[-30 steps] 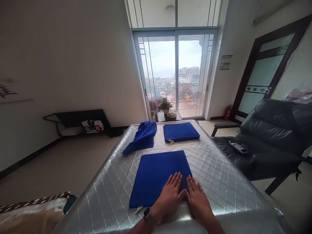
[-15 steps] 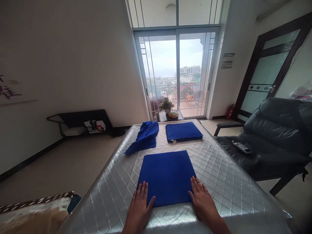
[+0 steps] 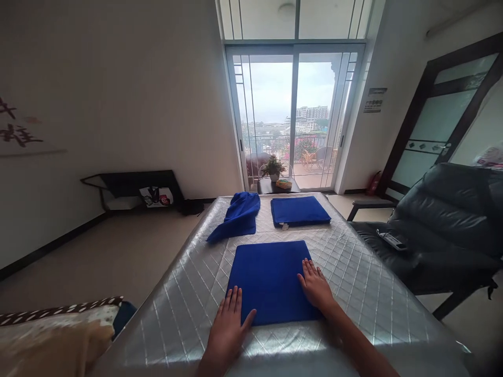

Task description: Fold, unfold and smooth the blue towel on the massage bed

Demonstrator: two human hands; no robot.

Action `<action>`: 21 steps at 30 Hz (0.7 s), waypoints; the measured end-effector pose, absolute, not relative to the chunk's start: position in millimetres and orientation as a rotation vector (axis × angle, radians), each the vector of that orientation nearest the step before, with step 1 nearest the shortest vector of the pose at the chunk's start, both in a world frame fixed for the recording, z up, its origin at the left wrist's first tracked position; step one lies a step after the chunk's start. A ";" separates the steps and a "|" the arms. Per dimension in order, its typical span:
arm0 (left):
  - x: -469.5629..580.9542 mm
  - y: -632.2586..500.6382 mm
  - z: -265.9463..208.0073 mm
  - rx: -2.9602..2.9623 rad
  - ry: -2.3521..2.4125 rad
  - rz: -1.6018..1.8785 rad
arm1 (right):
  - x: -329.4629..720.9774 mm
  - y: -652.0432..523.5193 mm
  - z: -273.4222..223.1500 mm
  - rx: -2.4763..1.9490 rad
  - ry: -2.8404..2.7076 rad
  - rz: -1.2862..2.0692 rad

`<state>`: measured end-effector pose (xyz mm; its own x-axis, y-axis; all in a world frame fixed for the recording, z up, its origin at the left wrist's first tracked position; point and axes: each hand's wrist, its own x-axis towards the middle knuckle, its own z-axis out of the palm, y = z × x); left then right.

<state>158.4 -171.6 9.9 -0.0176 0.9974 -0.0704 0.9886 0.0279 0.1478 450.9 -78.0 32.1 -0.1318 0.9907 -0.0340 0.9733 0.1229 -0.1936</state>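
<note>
A flat blue folded cloth (image 3: 271, 280) lies in front of me on the silver quilted table cover (image 3: 184, 298). My left hand (image 3: 230, 319) rests at its near left corner, fingers stretched out and thumb spread. On the cloth's right side, farther up, my right hand (image 3: 315, 285) lies flat with its fingers extended. Neither hand grips anything. Beyond the cloth, a neat stack of blue folded cloths (image 3: 301, 210) with a small white tag sits at the far right. A crumpled blue cloth (image 3: 239, 214) lies at the far left.
A black leather recliner (image 3: 436, 225) with a device on its seat stands at the right. Past the table's far edge is a small stand with a potted plant (image 3: 274, 166). A bed corner with a patterned blanket (image 3: 58, 324) is at lower left.
My right hand has slid forward along the cloth's right side and a little inward. My left hand stays at the near left corner. The view has shifted slightly.
</note>
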 end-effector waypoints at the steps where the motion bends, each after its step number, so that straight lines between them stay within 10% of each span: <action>1: 162.8 -167.2 13.8 2.093 2.144 0.097 | 451.3 -76.1 26.5 -2.003 -2.268 0.259; 12: 331.5 -68.3 29.2 2.567 1.466 0.380 | 456.4 -80.1 18.3 -1.996 -2.348 0.143; 21: 234.5 -67.9 4.1 2.440 1.851 0.288 | 452.7 -77.6 20.0 -2.017 -2.274 0.212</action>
<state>234.5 -67.9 4.1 0.2590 0.9597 0.1087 0.9475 -0.2743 0.1645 452.7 -77.6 20.0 -0.1210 0.9924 -0.0208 0.9792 0.1159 -0.1664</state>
